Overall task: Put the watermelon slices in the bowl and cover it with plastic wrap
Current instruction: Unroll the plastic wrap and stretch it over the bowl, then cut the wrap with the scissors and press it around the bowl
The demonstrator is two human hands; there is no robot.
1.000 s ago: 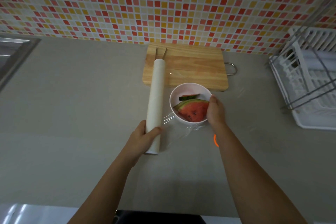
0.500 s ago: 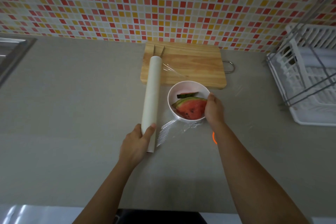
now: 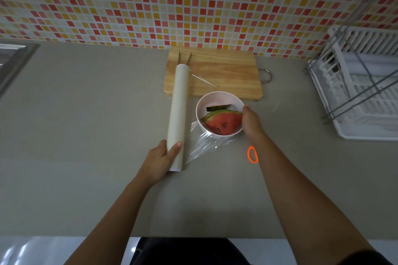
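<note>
- The left hand (image 3: 160, 158) is wrapped around the near end of the plastic wrap roll (image 3: 178, 112), thumb on top, the roll lying lengthwise away from the person with its far end over the cutting board (image 3: 224, 73).
- The right hand (image 3: 249, 121) is closed against the right side of the bowl (image 3: 202, 103), fingers hidden behind the rim, so I cannot tell whether it also pins film there.
- The film (image 3: 204, 144) runs from the roll toward the bowl, bunched and wrinkled on the desk (image 3: 86, 114) at the bowl's near side.
- Risk: pulling the roll further left could drag the light bowl along if the right hand loosens, or tip it.
- Risk: the film is likely to cling to itself where it is already crumpled, leaving a gap over the rim.
- Risk: the roll's far end could knock the utensil (image 3: 184, 58) lying on the board.
- The watermelon slices (image 3: 224, 122) sit inside the bowl, just left of the right hand and right of the roll.
</note>
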